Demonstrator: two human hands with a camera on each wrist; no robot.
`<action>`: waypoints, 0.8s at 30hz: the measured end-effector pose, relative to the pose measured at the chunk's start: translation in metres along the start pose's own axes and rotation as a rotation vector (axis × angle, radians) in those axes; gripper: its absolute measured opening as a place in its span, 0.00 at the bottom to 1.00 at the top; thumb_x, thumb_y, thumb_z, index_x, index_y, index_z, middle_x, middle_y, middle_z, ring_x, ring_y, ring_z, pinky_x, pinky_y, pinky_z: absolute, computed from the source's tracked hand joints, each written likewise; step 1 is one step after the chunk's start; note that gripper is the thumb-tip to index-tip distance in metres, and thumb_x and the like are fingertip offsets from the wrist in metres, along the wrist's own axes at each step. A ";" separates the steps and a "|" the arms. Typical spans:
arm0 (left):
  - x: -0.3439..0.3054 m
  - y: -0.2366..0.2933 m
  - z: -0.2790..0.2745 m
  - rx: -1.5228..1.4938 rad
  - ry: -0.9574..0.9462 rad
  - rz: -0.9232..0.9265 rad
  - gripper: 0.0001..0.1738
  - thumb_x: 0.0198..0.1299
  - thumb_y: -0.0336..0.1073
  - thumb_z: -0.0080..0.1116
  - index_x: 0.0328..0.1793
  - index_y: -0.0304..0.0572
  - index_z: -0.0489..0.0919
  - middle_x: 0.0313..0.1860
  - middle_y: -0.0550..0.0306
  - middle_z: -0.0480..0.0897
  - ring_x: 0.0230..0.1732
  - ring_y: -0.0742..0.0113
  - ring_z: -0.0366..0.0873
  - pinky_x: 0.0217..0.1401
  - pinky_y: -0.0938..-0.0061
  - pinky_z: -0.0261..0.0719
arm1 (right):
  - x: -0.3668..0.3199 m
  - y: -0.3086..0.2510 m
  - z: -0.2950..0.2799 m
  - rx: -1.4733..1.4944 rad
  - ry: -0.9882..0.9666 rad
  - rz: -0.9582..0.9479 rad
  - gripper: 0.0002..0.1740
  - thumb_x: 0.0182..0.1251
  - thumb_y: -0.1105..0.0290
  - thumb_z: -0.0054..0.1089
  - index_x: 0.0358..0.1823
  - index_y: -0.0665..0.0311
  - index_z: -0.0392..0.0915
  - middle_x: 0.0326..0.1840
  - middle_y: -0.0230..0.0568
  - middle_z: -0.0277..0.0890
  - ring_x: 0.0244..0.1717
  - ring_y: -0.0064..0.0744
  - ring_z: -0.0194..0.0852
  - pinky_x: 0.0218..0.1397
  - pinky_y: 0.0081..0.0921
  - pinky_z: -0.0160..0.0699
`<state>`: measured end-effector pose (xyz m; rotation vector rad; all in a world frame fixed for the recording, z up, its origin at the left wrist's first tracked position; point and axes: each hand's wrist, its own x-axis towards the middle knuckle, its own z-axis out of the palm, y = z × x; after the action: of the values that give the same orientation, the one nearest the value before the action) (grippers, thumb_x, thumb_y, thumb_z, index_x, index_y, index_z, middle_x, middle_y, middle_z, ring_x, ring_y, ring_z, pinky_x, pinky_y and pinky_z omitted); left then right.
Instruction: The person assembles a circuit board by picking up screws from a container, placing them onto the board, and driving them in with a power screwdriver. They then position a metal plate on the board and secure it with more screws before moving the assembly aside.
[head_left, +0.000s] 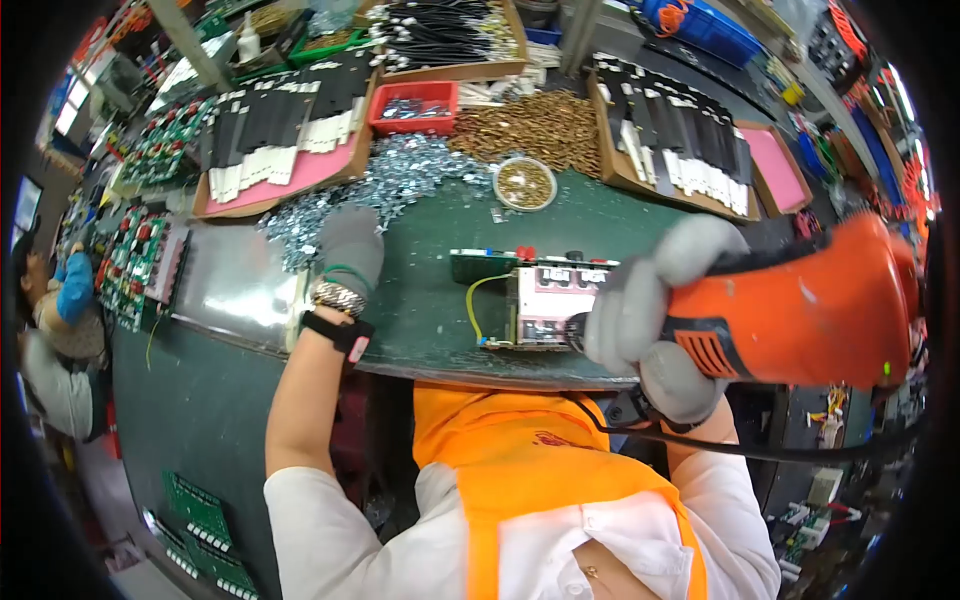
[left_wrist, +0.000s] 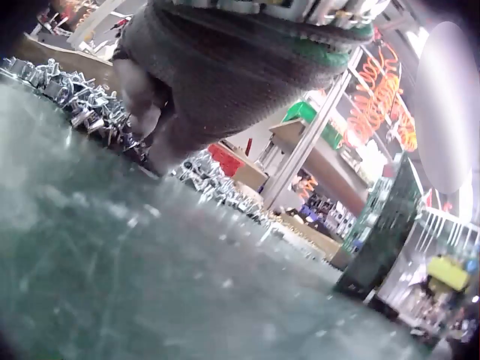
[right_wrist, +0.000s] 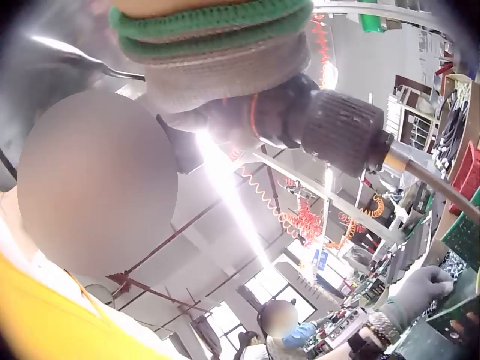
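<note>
My gloved right hand (head_left: 650,310) grips an orange-and-black power drill (head_left: 800,300), held up over the bench's right side. In the right wrist view its black chuck (right_wrist: 341,131) carries a long metal bit (right_wrist: 439,187). Below and left of the drill sits a circuit board assembly (head_left: 560,298) with a yellow wire (head_left: 472,310). My gloved left hand (head_left: 350,245) reaches down to the near edge of a heap of small silvery metal clips (head_left: 415,170). Its bent fingers (left_wrist: 169,146) are right at the clips in the left wrist view; I cannot tell whether they pinch one.
A round tub (head_left: 525,184) of brass-coloured screws stands before a larger screw heap (head_left: 540,128). Behind are a red bin (head_left: 413,107) and cardboard trays (head_left: 755,212) of black-and-white strips. A black cable (head_left: 770,453) trails at the right. Another person (head_left: 60,310) works at far left.
</note>
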<state>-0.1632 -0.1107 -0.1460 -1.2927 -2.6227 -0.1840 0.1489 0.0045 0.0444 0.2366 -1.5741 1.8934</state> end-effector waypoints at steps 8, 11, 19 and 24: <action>-0.025 0.033 -0.083 -1.062 -0.054 -0.236 0.10 0.62 0.27 0.53 0.49 0.38 0.76 0.35 0.55 0.81 0.32 0.66 0.80 0.36 0.76 0.79 | 0.010 -0.027 -0.007 0.102 0.022 -0.305 0.35 0.59 0.74 0.67 0.67 0.62 0.60 0.24 0.30 0.72 0.15 0.21 0.68 0.17 0.22 0.70; -0.044 0.072 -0.131 -1.643 -0.406 -0.201 0.13 0.64 0.27 0.51 0.54 0.31 0.76 0.39 0.51 0.82 0.36 0.71 0.80 0.39 0.79 0.80 | 0.014 -0.034 -0.003 0.151 -0.024 -0.439 0.30 0.61 0.75 0.64 0.64 0.67 0.62 0.22 0.30 0.71 0.12 0.19 0.66 0.15 0.17 0.73; -0.075 0.121 -0.152 -1.650 -0.964 -0.232 0.13 0.64 0.28 0.53 0.53 0.33 0.75 0.39 0.55 0.81 0.34 0.75 0.79 0.36 0.81 0.81 | 0.004 -0.038 -0.003 0.159 -0.043 -0.464 0.28 0.62 0.76 0.63 0.60 0.66 0.58 0.20 0.33 0.71 0.12 0.21 0.71 0.14 0.19 0.75; -0.077 0.122 -0.150 -1.657 -0.936 -0.213 0.11 0.63 0.27 0.54 0.51 0.33 0.75 0.37 0.55 0.81 0.32 0.76 0.79 0.35 0.82 0.80 | 0.002 -0.035 0.001 0.131 0.009 -0.511 0.28 0.62 0.76 0.63 0.60 0.65 0.58 0.21 0.34 0.73 0.12 0.21 0.71 0.14 0.19 0.76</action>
<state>-0.0010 -0.1265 -0.0169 -1.5272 -3.0995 -2.8149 0.1678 0.0061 0.0742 0.6228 -1.2337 1.5862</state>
